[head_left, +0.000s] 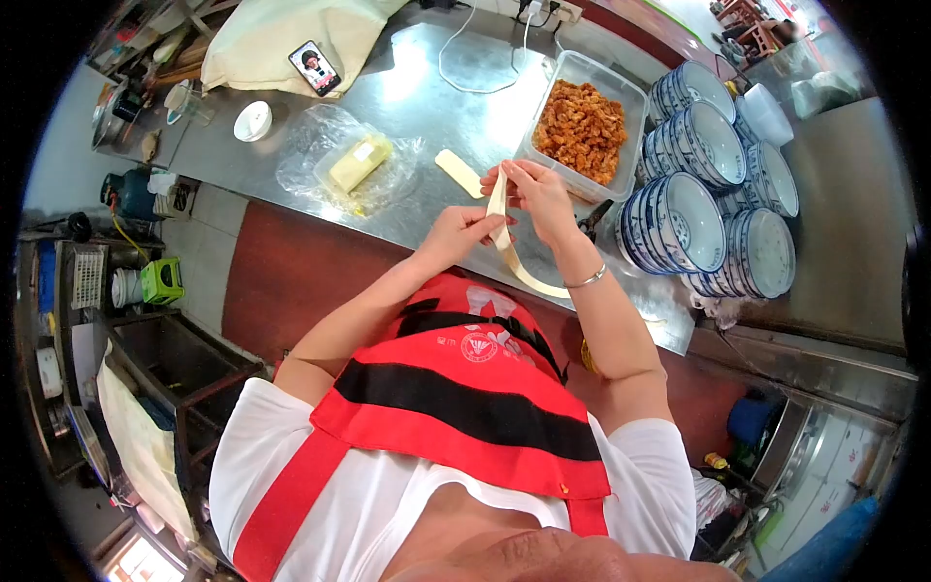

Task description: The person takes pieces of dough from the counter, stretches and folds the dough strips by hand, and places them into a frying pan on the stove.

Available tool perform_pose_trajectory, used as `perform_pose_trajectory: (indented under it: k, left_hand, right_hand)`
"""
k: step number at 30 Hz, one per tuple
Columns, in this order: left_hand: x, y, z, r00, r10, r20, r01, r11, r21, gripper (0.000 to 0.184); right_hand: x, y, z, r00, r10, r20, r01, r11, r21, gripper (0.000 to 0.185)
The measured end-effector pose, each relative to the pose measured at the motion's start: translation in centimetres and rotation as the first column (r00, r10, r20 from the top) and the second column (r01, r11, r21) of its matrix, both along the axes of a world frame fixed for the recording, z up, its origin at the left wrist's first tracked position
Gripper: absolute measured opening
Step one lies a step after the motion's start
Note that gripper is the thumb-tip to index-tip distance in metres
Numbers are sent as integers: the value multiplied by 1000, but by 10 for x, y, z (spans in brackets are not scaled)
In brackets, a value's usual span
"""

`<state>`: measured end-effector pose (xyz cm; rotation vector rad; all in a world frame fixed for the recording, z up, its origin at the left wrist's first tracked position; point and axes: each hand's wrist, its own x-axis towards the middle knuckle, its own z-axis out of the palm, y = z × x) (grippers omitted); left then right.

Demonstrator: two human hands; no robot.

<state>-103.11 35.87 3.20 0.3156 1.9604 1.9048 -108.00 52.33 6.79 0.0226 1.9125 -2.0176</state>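
A long pale strip [508, 254], which looks like dough, runs between both hands and curves down to the right over the table's front edge. My left hand [460, 236] pinches it from the left side. Higher up and to the right, my right hand [539, 194] has its fingers closed on the strip's upper end. Just left of the hands, a flat pale piece [459, 174] lies on the metal table [407, 92]. Farther left, a pale yellow block [360, 163] rests on clear plastic wrap [308, 155].
A clear tub [632, 97] of reddish-brown food [582, 131] stands behind my right hand. Stacked blue-and-white bowls [679, 223] fill the right side. A white bowl [253, 121], a phone [314, 68] on cloth [262, 48] and a white cable [475, 90] lie toward the back.
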Motion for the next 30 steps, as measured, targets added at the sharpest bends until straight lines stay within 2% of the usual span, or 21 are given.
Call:
perform_pose_trajectory:
  k: [1, 2, 4, 5, 6, 7, 9, 10, 12, 14, 17, 20, 21, 22, 23, 24, 25, 26, 27, 29, 30]
  left_hand:
    - [-1, -2, 5, 1000, -2, 3, 2, 1000, 1, 29]
    - [-3, -5, 11, 999, 20, 48, -24, 996, 83, 30]
    - [-10, -9, 13, 990, 73, 121, -99, 970, 222, 31]
    - [-14, -13, 14, 990, 79, 118, -104, 970, 219, 31]
    - [-17, -16, 17, 980, 164, 115, -185, 962, 199, 31]
    - [-20, -19, 21, 962, 248, 110, -265, 947, 179, 31]
    - [-26, -26, 24, 960, 252, 124, -270, 949, 161, 32]
    - [-29, -27, 21, 946, 302, 117, -317, 937, 148, 33]
    - [-32, -27, 15, 931, 348, 110, -361, 923, 136, 33]
    - [-34, -27, 10, 896, 393, 207, -430, 885, 181, 35]
    - [-40, -30, -4, 866, 417, 275, -474, 860, 190, 35]
    - [-42, -32, -12, 851, 433, 297, -496, 848, 187, 37]
    - [-42, -30, -14, 853, 428, 299, -493, 849, 188, 37]
    - [-41, -28, -15, 876, 305, 374, -423, 859, 289, 44]
    - [-41, -26, -17, 885, 172, 432, -356, 848, 392, 50]
    - [-39, -23, -20, 886, 170, 431, -354, 848, 394, 50]
    - [-34, -20, -22, 866, -108, 488, -222, 791, 570, 56]
    - [-28, -16, -24, 792, -382, 476, -116, 672, 732, 61]
    - [-21, -5, -20, 796, -383, 469, -111, 670, 734, 61]
    - [-3, 19, -3, 792, -294, 535, -242, 653, 717, 65]
    - [3, 23, 7, 798, -290, 528, -241, 650, 721, 65]
  right_hand:
    - [-1, 2, -6, 996, 6, 90, 1, 997, -73, 30]
    - [-1, 4, -11, 984, 18, 178, 8, 989, -146, 32]
    - [5, 9, -17, 969, 27, 247, 13, 987, -159, 35]
    - [9, 10, -19, 948, 38, 316, 18, 985, -172, 38]
    - [17, 7, -12, 950, 136, 282, -44, 950, -310, 40]
    - [22, 7, -11, 949, 143, 280, -51, 948, -313, 40]
    - [31, 12, -11, 948, 294, 126, -275, 950, -148, 35]
    - [35, 14, -17, 940, 337, 57, -331, 938, -102, 27]
    - [39, 15, -22, 939, 336, 71, -332, 941, -66, 26]
    - [45, 18, -23, 941, 328, 84, -327, 945, -29, 25]
    - [55, 28, -23, 940, 312, 135, -305, 950, -72, 24]
    - [58, 42, -25, 915, 376, 147, -369, 926, -76, 26]
    - [58, 43, -21, 902, 399, 163, -378, 914, -148, 27]
    - [58, 44, -16, 889, 423, 177, -384, 897, -219, 29]
    - [57, 43, -10, 890, 421, 177, -381, 898, -217, 29]
    - [55, 39, 1, 897, 395, 198, -304, 877, -372, 31]
    - [52, 34, 12, 900, 374, 223, -217, 830, -514, 33]
    - [50, 31, 21, 906, 387, 175, -234, 798, -555, 35]
    - [45, 25, 30, 907, 387, 169, -239, 800, -551, 35]
    - [37, 14, 46, 947, 307, 95, -188, 768, -612, 38]
    - [32, 12, 55, 961, 270, 60, -188, 796, -576, 42]
